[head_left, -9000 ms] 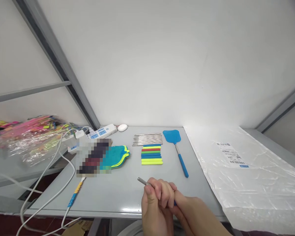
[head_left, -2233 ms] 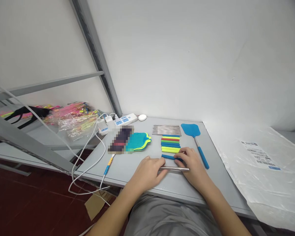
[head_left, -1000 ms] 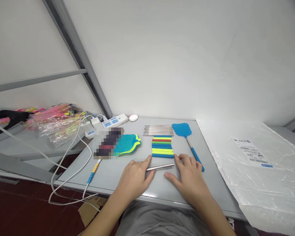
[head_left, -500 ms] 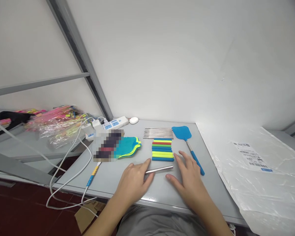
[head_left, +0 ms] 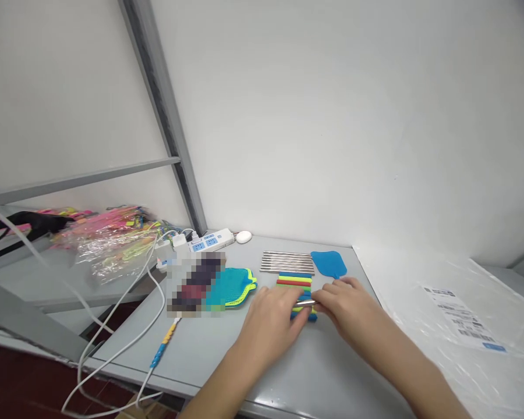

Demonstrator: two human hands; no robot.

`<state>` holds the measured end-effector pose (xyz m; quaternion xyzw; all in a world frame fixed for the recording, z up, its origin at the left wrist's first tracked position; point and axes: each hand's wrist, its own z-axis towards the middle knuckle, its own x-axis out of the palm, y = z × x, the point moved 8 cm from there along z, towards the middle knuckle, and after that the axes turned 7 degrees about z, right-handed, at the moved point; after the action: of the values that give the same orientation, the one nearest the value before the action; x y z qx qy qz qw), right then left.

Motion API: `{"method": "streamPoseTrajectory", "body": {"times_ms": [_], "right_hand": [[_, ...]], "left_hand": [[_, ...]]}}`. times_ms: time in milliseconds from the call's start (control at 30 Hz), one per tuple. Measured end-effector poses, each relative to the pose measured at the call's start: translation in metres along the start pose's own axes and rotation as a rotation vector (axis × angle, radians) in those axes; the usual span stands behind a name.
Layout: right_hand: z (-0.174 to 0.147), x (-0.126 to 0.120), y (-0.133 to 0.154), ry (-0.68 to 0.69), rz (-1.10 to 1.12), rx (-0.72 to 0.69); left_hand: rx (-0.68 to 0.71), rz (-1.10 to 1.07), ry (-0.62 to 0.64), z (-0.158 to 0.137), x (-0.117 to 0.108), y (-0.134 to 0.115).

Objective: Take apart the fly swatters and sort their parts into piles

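Observation:
A short metal rod (head_left: 305,303) is held level between my two hands over the coloured tubes. My left hand (head_left: 273,314) pinches its left end with thumb and fingers. At the other end, the fingers of my right hand (head_left: 347,305) are closed on it. Beneath lies a row of blue, yellow, red and green tubes (head_left: 293,283), the nearer ones partly covered by my hands. Behind them several thin metal rods (head_left: 287,262) lie side by side. A blue fly swatter head (head_left: 329,263) rests beyond my right hand, its handle hidden.
Teal and yellow swatter heads (head_left: 230,285) lie left, beside a blurred-out object (head_left: 196,285). A power strip (head_left: 213,240) with white cables (head_left: 159,291) stands at the back left. A white plastic sheet (head_left: 402,279) covers the right side of the grey table (head_left: 227,355).
The metal rod has risen from near the table's front to over the coloured tubes. My right hand, open before, has closed on its right end. The camera view has tilted upward.

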<state>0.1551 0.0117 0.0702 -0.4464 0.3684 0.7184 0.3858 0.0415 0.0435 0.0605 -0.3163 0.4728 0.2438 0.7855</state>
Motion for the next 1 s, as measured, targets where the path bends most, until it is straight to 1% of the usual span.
{"method": "streamPoseTrajectory", "body": {"times_ms": [67,100,200,267,333,467,567,667,733,800,833,867,933,1000], "right_hand": [[0.001,-0.02,-0.008,-0.029,-0.001,0.002],[-0.001,-0.029,-0.011,-0.052,-0.001,0.014],[-0.008,-0.045,-0.012,-0.085,0.007,0.015],[-0.01,-0.046,-0.007,-0.074,0.008,-0.024],[-0.01,-0.045,-0.002,-0.065,0.0,-0.07],[-0.006,-0.041,0.001,-0.053,0.001,-0.111],[0.003,-0.026,-0.009,0.041,0.06,-0.071],[0.024,-0.003,-0.035,0.136,0.157,0.017],[0.045,0.009,-0.06,0.126,0.191,0.067],[0.071,0.021,-0.085,0.086,0.186,0.08],[0.085,0.027,-0.096,0.074,0.176,0.076],[0.098,0.034,-0.106,0.065,0.17,0.074],[0.124,0.051,-0.122,0.071,0.19,0.068],[0.146,0.069,-0.133,0.092,0.235,0.064]], "left_hand": [[0.011,-0.106,-0.061,0.006,-0.019,0.008],[0.008,-0.164,-0.063,0.005,-0.026,0.014],[-0.023,-0.327,0.028,-0.004,-0.034,0.028],[-0.039,-0.42,0.051,-0.014,-0.034,0.031],[-0.044,-0.511,0.048,-0.021,-0.032,0.031],[-0.075,-0.646,0.062,-0.025,-0.02,0.034],[-0.149,-0.725,0.055,-0.018,-0.007,0.046],[-0.286,-0.834,0.03,-0.011,0.012,0.059],[-0.362,-0.851,-0.022,-0.01,0.022,0.064],[-0.402,-0.743,-0.13,-0.013,0.026,0.068],[-0.364,-0.673,-0.157,-0.015,0.028,0.066],[-0.274,-0.608,-0.159,-0.016,0.03,0.059],[-0.126,-0.443,-0.141,-0.019,0.036,0.049],[-0.039,-0.32,-0.107,-0.022,0.043,0.046]]}}
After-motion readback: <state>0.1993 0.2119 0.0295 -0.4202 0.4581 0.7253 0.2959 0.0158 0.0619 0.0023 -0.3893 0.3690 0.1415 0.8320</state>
